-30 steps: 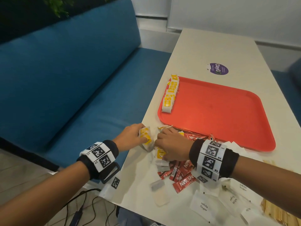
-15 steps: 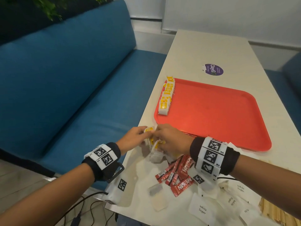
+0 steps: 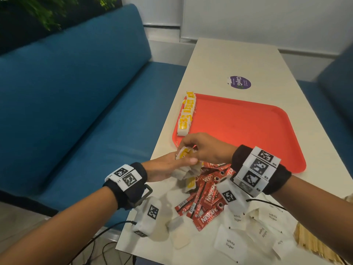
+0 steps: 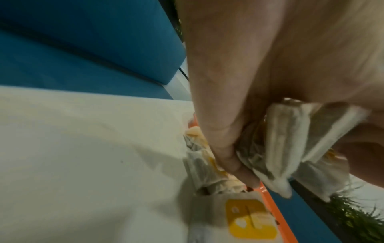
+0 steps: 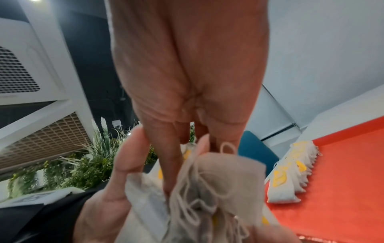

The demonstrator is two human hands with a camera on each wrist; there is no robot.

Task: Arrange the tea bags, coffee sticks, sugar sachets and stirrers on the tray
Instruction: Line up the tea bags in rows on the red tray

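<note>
My left hand [image 3: 181,165] lies palm up near the table's left edge and grips a crumpled bunch of tea bags [image 3: 188,173] [image 4: 290,139]. My right hand [image 3: 184,149] reaches in from above and pinches one tea bag with a yellow tag [image 3: 183,153] at the top of the bunch [image 5: 207,189]. A row of tea bags [image 3: 186,115] [image 5: 290,172] stands along the left edge of the red tray [image 3: 248,131]. Red coffee sticks [image 3: 208,197] lie in a heap under my right wrist. White sugar sachets [image 3: 229,243] and wooden stirrers [image 3: 309,243] lie at the near right.
One more tea bag with a yellow tag [image 4: 249,218] lies on the table by the tray's rim [image 4: 276,210]. A purple sticker [image 3: 239,82] marks the table beyond the tray. A blue bench [image 3: 76,111] runs along the left, close to the table edge.
Both hands have risen off the pile on the table with the tea bags. My left hand has turned palm up under the bunch, and my right hand now picks at it from above.
</note>
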